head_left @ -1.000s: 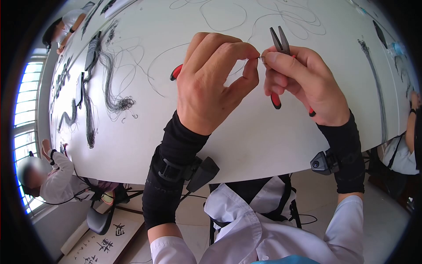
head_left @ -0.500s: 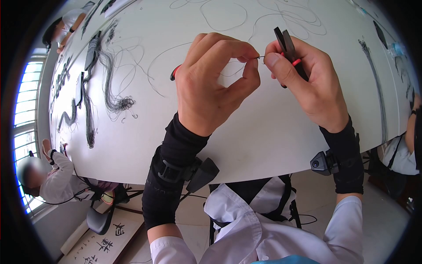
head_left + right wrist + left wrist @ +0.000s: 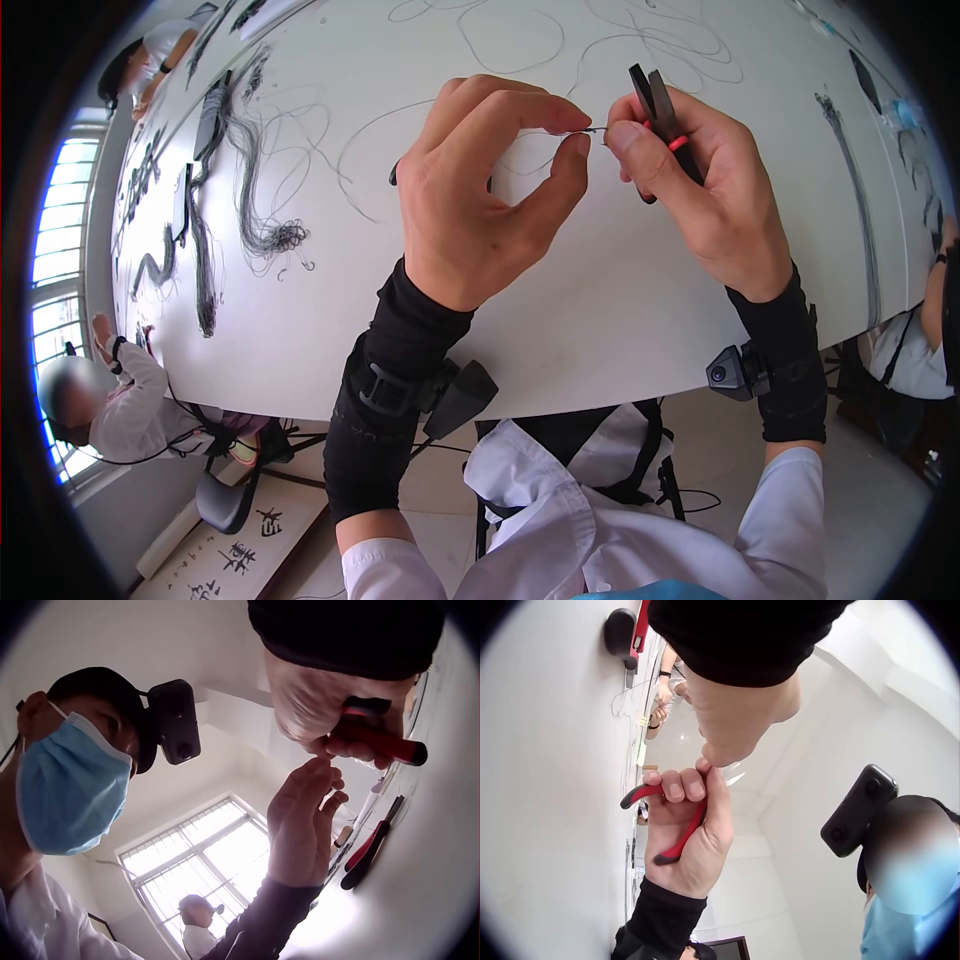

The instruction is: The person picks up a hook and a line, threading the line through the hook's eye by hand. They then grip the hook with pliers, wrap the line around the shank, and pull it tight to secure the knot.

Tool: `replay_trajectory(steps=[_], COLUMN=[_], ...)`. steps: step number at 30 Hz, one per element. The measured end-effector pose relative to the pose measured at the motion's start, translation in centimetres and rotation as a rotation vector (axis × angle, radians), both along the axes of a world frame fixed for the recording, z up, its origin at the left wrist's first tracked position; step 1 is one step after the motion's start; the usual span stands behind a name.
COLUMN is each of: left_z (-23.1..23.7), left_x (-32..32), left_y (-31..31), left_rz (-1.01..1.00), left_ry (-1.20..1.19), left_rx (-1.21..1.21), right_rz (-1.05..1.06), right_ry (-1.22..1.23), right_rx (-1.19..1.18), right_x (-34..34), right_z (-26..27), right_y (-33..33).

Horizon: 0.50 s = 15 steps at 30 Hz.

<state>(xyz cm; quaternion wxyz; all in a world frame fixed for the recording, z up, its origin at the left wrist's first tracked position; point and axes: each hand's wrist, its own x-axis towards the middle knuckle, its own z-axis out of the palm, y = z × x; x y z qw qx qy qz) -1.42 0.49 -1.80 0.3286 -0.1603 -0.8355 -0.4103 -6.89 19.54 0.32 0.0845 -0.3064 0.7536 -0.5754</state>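
In the head view my left hand [image 3: 470,190] has its thumb and forefinger at the left end of a small, thin dark fish hook [image 3: 597,130]; a narrow gap shows between these two fingertips. The hook's other end is pinched by the thumb and forefinger of my right hand [image 3: 705,185]. Pliers [image 3: 655,105] lie in that same right palm, jaws pointing up and slightly apart. Their red and black handles [image 3: 681,844] show in the left wrist view, with fingers curled over them. Thin line [image 3: 390,112] runs out on the table from behind the left hand.
A second red-handled pair of pliers [image 3: 367,851] lies on the white table [image 3: 560,330], partly behind the left hand. Bundles of line with hooks [image 3: 285,236] lie to the left, another bundle [image 3: 850,190] to the right. Other people [image 3: 130,400] sit around the table.
The pliers turned in my right hand, their jaws swinging right and their handles tucking under the palm. My left thumb has dropped a little from the forefinger. The hook stays between the hands.
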Motion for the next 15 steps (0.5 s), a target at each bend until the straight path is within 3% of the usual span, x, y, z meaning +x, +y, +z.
replay_trajectory(steps=[15], left_z=[0.06], left_x=[0.05], left_y=[-0.12], left_rz=[-0.006], left_ry=[0.016], left_rx=[-0.033], right_rz=[0.024], right_ry=[-0.067], right_rx=[0.025], right_x=[-0.10], right_z=[-0.02], right_y=[0.14])
